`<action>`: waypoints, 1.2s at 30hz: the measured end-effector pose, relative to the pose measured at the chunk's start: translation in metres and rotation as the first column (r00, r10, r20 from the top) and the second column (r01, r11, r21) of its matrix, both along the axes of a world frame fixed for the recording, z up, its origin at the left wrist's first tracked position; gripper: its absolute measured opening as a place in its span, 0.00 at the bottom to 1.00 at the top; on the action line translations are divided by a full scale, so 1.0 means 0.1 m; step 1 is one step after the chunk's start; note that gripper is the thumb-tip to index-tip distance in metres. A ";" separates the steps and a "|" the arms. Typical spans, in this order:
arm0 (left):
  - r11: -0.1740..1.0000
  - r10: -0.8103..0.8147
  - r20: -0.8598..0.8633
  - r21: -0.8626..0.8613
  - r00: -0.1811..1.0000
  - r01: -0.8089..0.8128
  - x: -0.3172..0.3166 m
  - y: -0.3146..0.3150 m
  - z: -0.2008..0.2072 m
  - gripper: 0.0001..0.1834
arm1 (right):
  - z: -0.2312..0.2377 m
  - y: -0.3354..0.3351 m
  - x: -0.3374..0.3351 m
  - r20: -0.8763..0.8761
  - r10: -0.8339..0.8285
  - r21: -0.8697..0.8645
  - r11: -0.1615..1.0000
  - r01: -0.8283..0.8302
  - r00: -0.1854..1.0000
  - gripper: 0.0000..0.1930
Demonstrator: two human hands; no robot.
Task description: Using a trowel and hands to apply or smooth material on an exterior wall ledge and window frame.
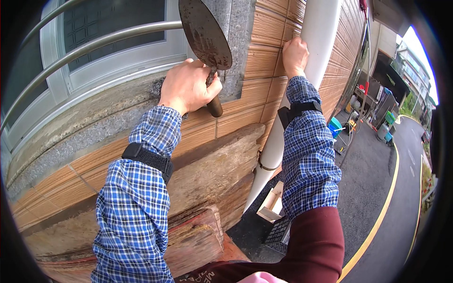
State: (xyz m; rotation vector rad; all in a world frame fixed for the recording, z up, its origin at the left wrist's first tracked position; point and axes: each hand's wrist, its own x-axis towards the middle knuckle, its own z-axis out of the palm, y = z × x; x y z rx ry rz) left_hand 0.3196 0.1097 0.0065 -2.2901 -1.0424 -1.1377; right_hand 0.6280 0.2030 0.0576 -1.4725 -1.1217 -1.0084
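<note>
Soft daylight, sharp centre, fisheye-bent edges

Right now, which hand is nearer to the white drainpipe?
Right. The right hand rests against the white drainpipe, touching it. The left hand is off to its left, gripping the trowel by the window ledge.

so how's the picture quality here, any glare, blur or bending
Head view: strong fisheye bending, so the metal rail and white pipe curve toward a black rim; soft, even daylight with no hard shadows; the sky at upper right is blown out; the left hand gripping the trowel and the right hand on the pipe look sharp.
</note>
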 end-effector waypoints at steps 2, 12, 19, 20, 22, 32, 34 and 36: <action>1.000 0.011 -0.006 0.013 1.000 -0.011 -0.02 0.01 0.00 0.16 | -0.04 -0.05 0.02 0.029 0.002 0.025 1.000 -0.002 1.000 0.10; 0.999 0.039 -0.002 0.000 0.999 -0.039 0.00 0.00 0.00 0.19 | -0.08 -0.22 0.14 0.092 0.041 0.139 0.989 -0.053 0.995 0.09; 1.000 0.028 -0.003 -0.006 1.000 -0.028 0.00 0.01 -0.01 0.19 | -0.06 -0.17 0.11 0.108 0.100 0.047 0.993 -0.105 0.989 0.10; 1.000 0.029 -0.012 0.007 0.999 -0.029 0.00 0.03 -0.02 0.17 | -0.06 -0.14 0.11 0.117 0.098 0.017 0.995 -0.100 0.988 0.10; 0.999 0.040 -0.023 0.021 0.999 -0.040 -0.03 0.04 -0.03 0.15 | -0.06 -0.14 0.05 0.120 0.137 -0.004 0.991 -0.137 0.983 0.09; 1.000 0.015 -0.017 -0.004 1.000 -0.016 -0.02 0.01 0.00 0.14 | -0.13 -0.13 0.13 0.191 0.066 -0.180 0.983 -0.032 0.979 0.08; 1.000 0.009 -0.014 0.003 1.000 -0.009 -0.02 0.00 -0.01 0.14 | -0.23 -0.16 0.13 0.229 0.054 -0.201 0.980 -0.007 0.972 0.07; 1.000 0.001 -0.007 -0.011 1.000 -0.001 -0.03 0.00 0.00 0.14 | -0.31 -0.19 0.12 0.268 0.036 -0.220 0.975 0.025 0.963 0.05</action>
